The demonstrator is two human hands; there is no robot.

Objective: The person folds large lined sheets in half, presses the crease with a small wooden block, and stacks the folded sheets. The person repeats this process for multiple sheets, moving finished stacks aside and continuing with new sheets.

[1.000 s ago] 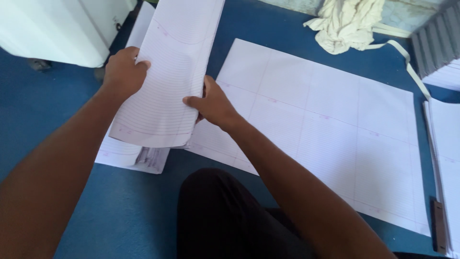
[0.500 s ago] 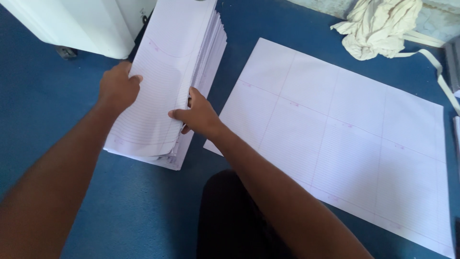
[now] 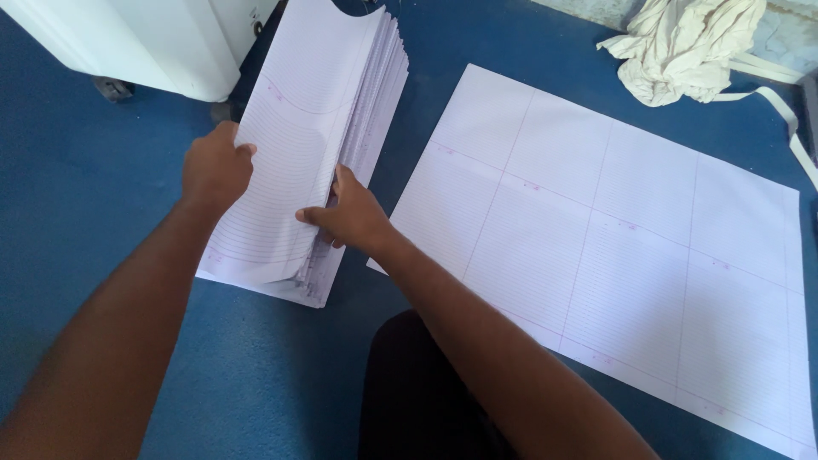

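Paper is filling the head view: a thick stack of ruled sheets [image 3: 319, 145] is lying on the blue floor [image 3: 94, 179], running away from the person toward a white appliance [image 3: 145, 38] at the top left. The sheets are pale, almost lilac-white, printed with fine horizontal lines, and their right-hand edges are fanning out in loose layers. The near end of the top bundle is curling downward and sitting slightly off the sheets beneath it.

The left hand [image 3: 215, 166] is gripping the left edge of the stack, its fingers curled together over the top sheet and the thumb resting along the paper. The right hand [image 3: 351, 215] is pressing against the right side of the stack, thumb lying on top and pointing left, while its fingers are tucking into the layered edges; how far they are reaching in is probably hidden by the paper.

Just right of the stack, a large ruled sheet [image 3: 630, 230] is lying flat on the floor, creased into rectangular panels. A crumpled cream cloth [image 3: 682, 47] with trailing straps is sitting beyond its far corner.
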